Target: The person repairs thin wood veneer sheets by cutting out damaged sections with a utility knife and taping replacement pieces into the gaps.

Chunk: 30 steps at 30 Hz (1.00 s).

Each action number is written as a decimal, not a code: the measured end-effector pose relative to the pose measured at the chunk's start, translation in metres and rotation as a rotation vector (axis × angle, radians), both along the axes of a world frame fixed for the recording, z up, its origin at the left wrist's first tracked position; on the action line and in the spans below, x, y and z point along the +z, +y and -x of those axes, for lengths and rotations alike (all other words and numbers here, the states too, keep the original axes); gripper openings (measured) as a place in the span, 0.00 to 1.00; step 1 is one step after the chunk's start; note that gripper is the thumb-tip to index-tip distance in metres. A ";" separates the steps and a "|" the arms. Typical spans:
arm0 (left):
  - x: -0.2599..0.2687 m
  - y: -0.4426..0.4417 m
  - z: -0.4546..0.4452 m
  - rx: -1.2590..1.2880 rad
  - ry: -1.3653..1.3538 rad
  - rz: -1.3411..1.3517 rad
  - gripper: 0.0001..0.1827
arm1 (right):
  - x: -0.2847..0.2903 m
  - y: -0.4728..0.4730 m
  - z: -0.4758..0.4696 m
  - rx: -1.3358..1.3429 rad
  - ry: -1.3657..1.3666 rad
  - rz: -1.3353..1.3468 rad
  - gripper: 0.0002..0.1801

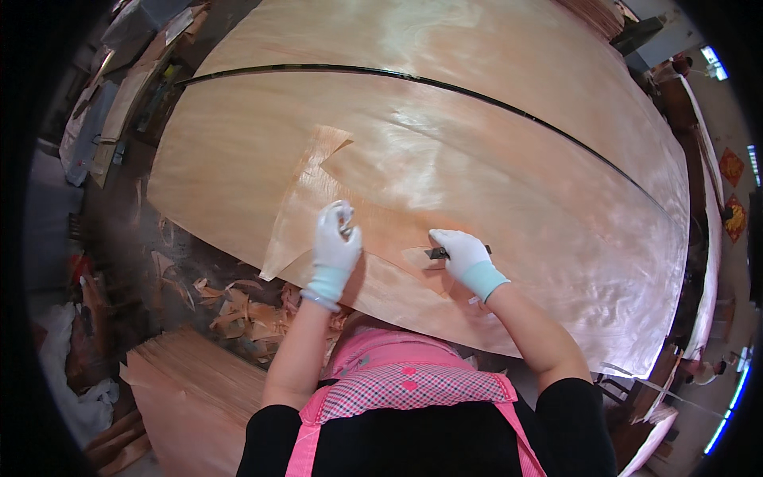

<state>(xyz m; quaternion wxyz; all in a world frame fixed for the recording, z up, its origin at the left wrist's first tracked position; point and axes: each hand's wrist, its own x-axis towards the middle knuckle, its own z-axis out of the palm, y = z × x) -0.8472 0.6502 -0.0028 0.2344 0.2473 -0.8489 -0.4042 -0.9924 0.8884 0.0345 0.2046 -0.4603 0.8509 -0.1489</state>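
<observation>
My right hand, in a white glove with a light blue cuff, is closed around a dark-handled knife just above a large wood veneer sheet. By the blade lies a small pale pointed piece of veneer. My left hand, gloved alike, is raised over a torn strip of veneer with its fingers curled; whether it holds anything cannot be told. That strip has an irregular edge and a folded corner at its top, and it reaches the near edge of the sheet.
A long thin dark strip crosses the sheet's far part. Veneer scraps lie on the floor at the near left, beside a stack of veneer sheets. More stacked sheets stand at the far right.
</observation>
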 end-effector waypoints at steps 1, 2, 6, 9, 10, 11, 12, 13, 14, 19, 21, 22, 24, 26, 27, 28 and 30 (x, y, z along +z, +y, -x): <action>0.021 -0.009 -0.013 -0.047 -0.049 0.124 0.16 | -0.002 0.002 -0.001 -0.007 0.027 0.030 0.16; 0.033 -0.016 -0.024 -0.092 -0.094 0.247 0.16 | -0.004 0.003 -0.003 -0.022 0.036 0.056 0.16; 0.014 -0.021 -0.044 -0.208 -0.357 0.462 0.12 | 0.003 -0.004 -0.003 -0.028 -0.040 -0.073 0.26; 0.012 -0.027 -0.038 -0.154 -0.385 0.366 0.09 | 0.000 0.000 -0.005 -0.037 -0.022 0.002 0.22; 0.018 -0.031 -0.031 -0.088 -0.341 0.401 0.07 | 0.000 0.002 -0.007 -0.039 -0.007 0.039 0.19; 0.024 -0.040 -0.021 -0.022 -0.296 0.434 0.04 | -0.001 0.005 -0.008 -0.041 0.008 0.075 0.17; 0.034 -0.050 -0.011 0.049 -0.253 0.469 0.03 | 0.002 0.005 -0.006 -0.041 -0.038 0.031 0.16; 0.047 -0.062 -0.001 0.162 -0.258 0.448 0.04 | 0.006 0.003 -0.002 -0.041 -0.085 -0.011 0.16; 0.060 -0.074 0.008 0.276 -0.263 0.428 0.05 | 0.009 0.002 0.001 -0.039 -0.133 -0.051 0.16; 0.085 -0.074 0.038 0.270 0.069 0.196 0.16 | 0.006 0.000 0.000 0.008 -0.072 -0.025 0.22; 0.096 -0.033 0.048 0.033 0.154 0.017 0.24 | 0.007 0.000 0.000 0.009 -0.052 -0.020 0.20; 0.095 -0.015 0.044 -0.046 0.094 -0.002 0.24 | 0.007 0.001 -0.001 0.008 -0.043 0.000 0.19; 0.064 0.010 0.045 -0.177 0.235 0.080 0.16 | 0.003 0.002 -0.003 0.010 -0.019 0.043 0.19; 0.038 0.035 0.043 -0.207 -0.076 -0.771 0.11 | -0.002 0.004 -0.004 0.016 0.004 0.098 0.19; 0.037 0.041 0.048 -0.215 -0.212 -0.866 0.12 | -0.002 0.004 -0.004 0.011 0.017 0.097 0.16; 0.037 0.044 0.051 -0.238 -0.335 -0.920 0.13 | -0.001 0.004 -0.005 0.007 0.030 0.097 0.13; 0.032 0.048 0.056 -0.267 -0.472 -0.975 0.13 | 0.002 0.003 -0.005 0.005 0.036 0.083 0.10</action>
